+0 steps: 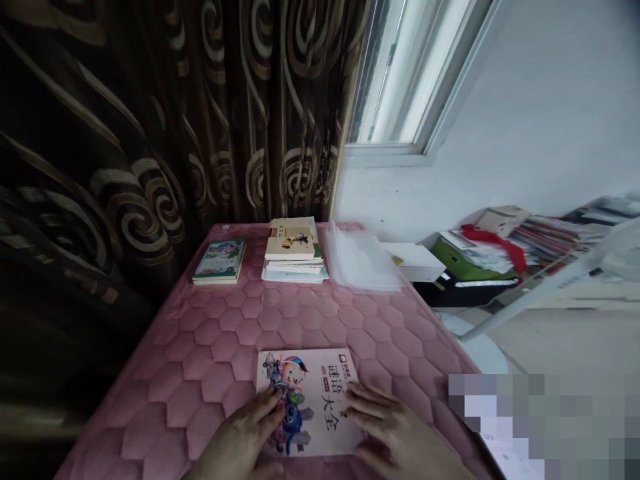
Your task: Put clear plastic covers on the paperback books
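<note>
A pink children's book (320, 380) with a cartoon cover lies flat on the pink quilted surface (225, 333) near its front edge. My left hand (245, 440) rests on the book's lower left part, fingers stretched out over the cover. My right hand (390, 433) lies on the book's right edge, fingers spread flat. Neither hand holds anything.
At the far end lie a green-covered book (220, 261), a stack of several books (294, 250) and a pile of clear plastic sleeves (361, 265). A dark patterned curtain (150, 133) hangs behind. A white box (417, 261) and cluttered papers (500, 243) sit to the right.
</note>
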Motion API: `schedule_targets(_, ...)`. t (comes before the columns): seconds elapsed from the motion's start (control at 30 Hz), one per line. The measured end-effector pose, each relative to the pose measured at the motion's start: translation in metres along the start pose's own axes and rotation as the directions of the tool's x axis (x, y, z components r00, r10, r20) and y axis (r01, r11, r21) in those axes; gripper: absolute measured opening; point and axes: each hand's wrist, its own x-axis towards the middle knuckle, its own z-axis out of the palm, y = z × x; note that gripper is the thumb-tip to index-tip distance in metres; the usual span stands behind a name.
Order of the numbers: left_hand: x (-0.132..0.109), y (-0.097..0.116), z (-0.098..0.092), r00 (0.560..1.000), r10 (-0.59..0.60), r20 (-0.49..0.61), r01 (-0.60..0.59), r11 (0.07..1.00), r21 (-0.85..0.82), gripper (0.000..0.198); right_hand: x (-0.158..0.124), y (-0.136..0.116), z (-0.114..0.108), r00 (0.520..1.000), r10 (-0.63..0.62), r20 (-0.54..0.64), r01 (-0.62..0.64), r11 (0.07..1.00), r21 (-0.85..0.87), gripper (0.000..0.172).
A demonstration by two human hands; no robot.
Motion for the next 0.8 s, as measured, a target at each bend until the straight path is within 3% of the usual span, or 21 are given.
schedule_targets(0.1,0.001,0.003,-0.006,0.998,-0.044,0.044,0.044,0.999,0.003,0.069,-0.001,-0.001,0.0,0.998,-0.056,-0.035,0.055,0.997,-0.046,0.037)
schedule_targets(0.2,0.002,0.009,-0.016,0.998,-0.062,-0.005,0.062,0.997,-0.047,0.056,0.0,0.001,0.007,0.978,-0.12,-0.173,0.101,0.988,-0.113,0.027)
schedule_targets(0.3,0.006,0.011,-0.027,0.989,-0.101,-0.104,0.087,0.987,-0.137,0.036,0.005,0.003,0.01,0.92,-0.172,-0.353,0.117,0.978,-0.171,0.031)
schedule_targets(0.4,0.017,0.007,-0.031,0.955,-0.189,-0.229,0.127,0.957,-0.262,0.02,0.015,0.005,0.001,0.817,-0.236,-0.526,0.108,0.959,-0.262,0.038)
schedule_targets(0.5,0.035,0.001,-0.031,0.866,-0.305,-0.396,0.132,0.903,-0.408,0.027,0.029,0.002,-0.016,0.701,-0.303,-0.645,0.023,0.914,-0.404,0.03)
schedule_targets(0.6,0.057,-0.004,-0.033,0.726,-0.418,-0.546,0.166,0.877,-0.451,0.033,0.05,-0.009,-0.026,0.648,-0.349,-0.677,-0.035,0.874,-0.484,0.03)
schedule_targets(0.63,0.065,-0.005,-0.035,0.686,-0.434,-0.584,0.176,0.878,-0.445,0.034,0.059,-0.015,-0.027,0.652,-0.371,-0.661,-0.018,0.864,-0.503,0.032)
schedule_targets(0.7,0.08,-0.008,-0.04,0.647,-0.432,-0.628,0.162,0.883,-0.44,0.036,0.079,-0.026,-0.023,0.692,-0.416,-0.591,0.053,0.845,-0.532,0.033)
schedule_targets(0.8,0.098,-0.015,-0.047,0.688,-0.41,-0.599,0.1,0.871,-0.481,0.034,0.109,-0.037,-0.011,0.791,-0.379,-0.481,0.086,0.847,-0.525,0.039)
